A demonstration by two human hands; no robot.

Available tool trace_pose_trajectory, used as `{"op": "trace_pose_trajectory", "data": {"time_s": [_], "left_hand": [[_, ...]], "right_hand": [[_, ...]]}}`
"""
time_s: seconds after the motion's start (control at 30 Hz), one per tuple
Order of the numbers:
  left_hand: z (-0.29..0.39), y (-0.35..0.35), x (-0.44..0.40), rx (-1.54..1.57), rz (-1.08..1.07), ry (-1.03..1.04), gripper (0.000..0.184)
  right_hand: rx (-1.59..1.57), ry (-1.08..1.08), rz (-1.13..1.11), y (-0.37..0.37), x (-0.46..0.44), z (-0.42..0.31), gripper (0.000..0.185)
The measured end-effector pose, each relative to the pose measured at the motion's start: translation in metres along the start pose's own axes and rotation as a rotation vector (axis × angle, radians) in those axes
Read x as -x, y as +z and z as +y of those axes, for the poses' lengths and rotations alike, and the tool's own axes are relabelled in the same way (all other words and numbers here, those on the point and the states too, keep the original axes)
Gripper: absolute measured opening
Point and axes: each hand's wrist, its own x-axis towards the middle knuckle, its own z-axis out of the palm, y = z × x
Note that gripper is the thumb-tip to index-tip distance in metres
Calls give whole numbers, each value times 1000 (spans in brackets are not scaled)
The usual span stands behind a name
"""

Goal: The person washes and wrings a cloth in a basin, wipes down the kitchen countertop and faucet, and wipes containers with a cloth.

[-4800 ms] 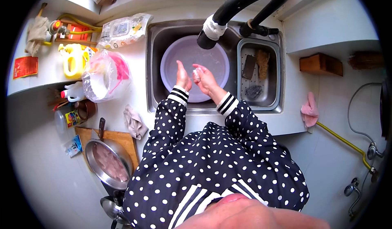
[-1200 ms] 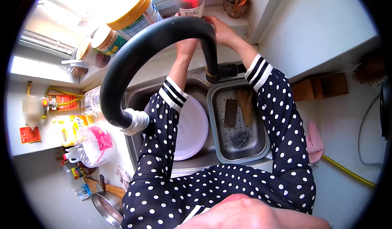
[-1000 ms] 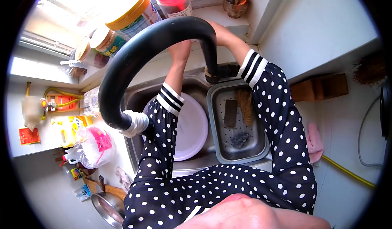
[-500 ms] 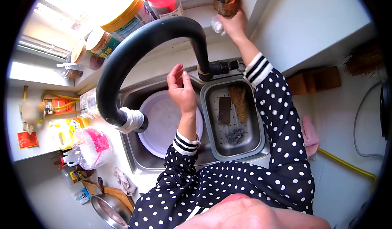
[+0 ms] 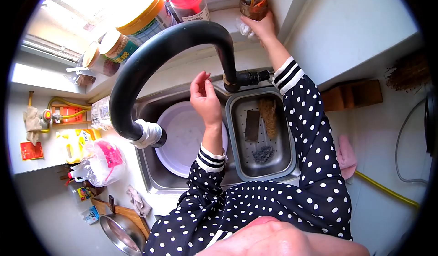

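Note:
At the far end of the windowsill my right hand [image 5: 261, 27] reaches to a brownish glass jar [image 5: 253, 10] with small packets or sticks in it. The fingers curl round the jar's right side, partly hidden, and a crumpled white wad [image 5: 244, 28] lies by the thumb. My left hand [image 5: 205, 102] hovers above the sink, empty, its fingers loosely bent and the thumb apart. Beneath it a pale lilac basin [image 5: 175, 139] sits in the left bowl. A metal drainer [image 5: 237, 160] beside it holds a dark block [image 5: 252, 125], a tan scrubber [image 5: 270, 128] and steel wool [image 5: 263, 154].
A thick black faucet hose [image 5: 119, 89] arches over the basin. Tubs [image 5: 150, 16] and a red-topped container [image 5: 189, 7] line the sill. To the left are a plastic bag [image 5: 106, 162], a cloth [image 5: 138, 201] and a pan [image 5: 119, 231]. A pink cloth [image 5: 346, 158] hangs at the right.
The view has shifted slightly. Both hands stay in nearly the same places, with my right hand still at the jar and my left hand over the sink.

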Motion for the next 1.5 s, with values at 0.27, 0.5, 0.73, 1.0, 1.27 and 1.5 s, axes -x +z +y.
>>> {"op": "trace_pose_trajectory", "data": {"time_s": [0.27,0.5,0.73,1.0,1.27,1.5], "left_hand": [[13,30,25,-31,-194,134,15],[15,44,36,192,-227,-295,26],[12,39,44,439,-91,-548,30],[16,-1,62,496,-112,-618,26],[6,-64,42,298,81,-375,26],[1,-61,4,263,-26,-277,27]], "right_hand": [[-42,89,-138,-5,19,-14,83],[-205,372,-521,-57,96,-66,35],[-107,142,-860,-90,132,-84,26],[407,106,-490,-79,73,-82,52],[226,-144,83,1,15,-38,96],[-55,-300,184,22,-10,-17,95]]}}
